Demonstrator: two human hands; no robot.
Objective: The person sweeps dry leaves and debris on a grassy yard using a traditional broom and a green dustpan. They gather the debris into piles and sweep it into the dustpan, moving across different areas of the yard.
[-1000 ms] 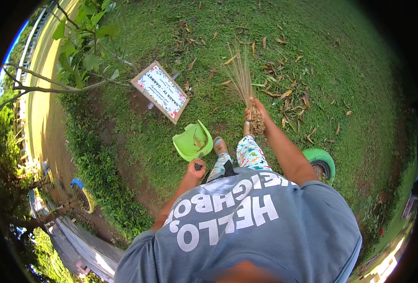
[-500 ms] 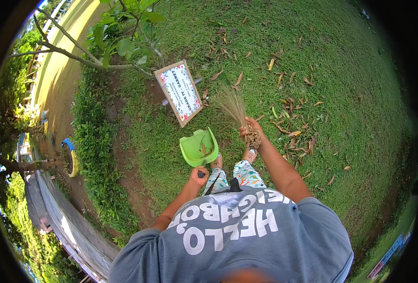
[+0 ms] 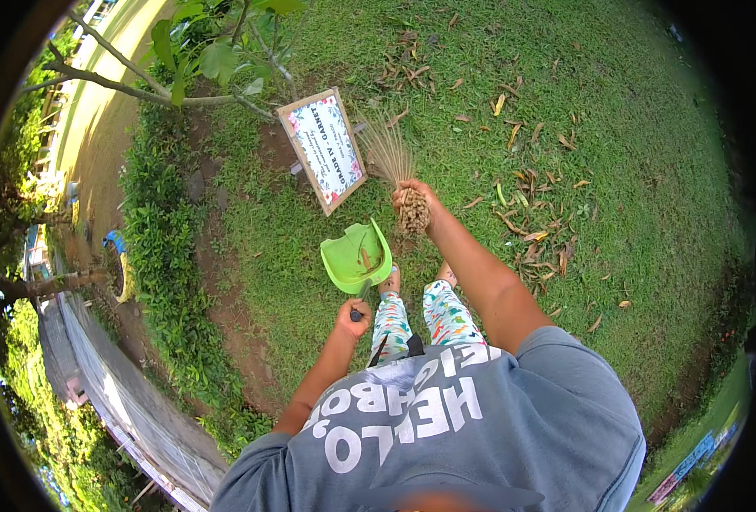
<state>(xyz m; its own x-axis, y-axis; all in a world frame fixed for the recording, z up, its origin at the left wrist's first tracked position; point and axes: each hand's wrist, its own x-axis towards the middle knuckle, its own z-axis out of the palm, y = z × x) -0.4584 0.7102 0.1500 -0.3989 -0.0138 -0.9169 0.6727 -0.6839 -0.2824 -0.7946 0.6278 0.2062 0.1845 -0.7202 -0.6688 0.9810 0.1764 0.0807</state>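
My left hand is closed round the dark handle of a green dustpan. A few brown leaves lie inside the pan, which is in front of my feet. My right hand grips a stick broom by its bound, knobbly end. Its thin tan bristles fan out away from me, toward the right edge of a framed sign. The broom is beyond the dustpan and to its right, apart from it.
The wood-framed sign with flower decoration leans near a small leafy tree. Dry leaves lie scattered on the grass to the right. A low hedge runs along the left, with a blue and yellow painted tyre past it.
My right hand has moved left and away from me with the broom, bringing its bristles close to the sign. My left hand keeps the dustpan in nearly the same place.
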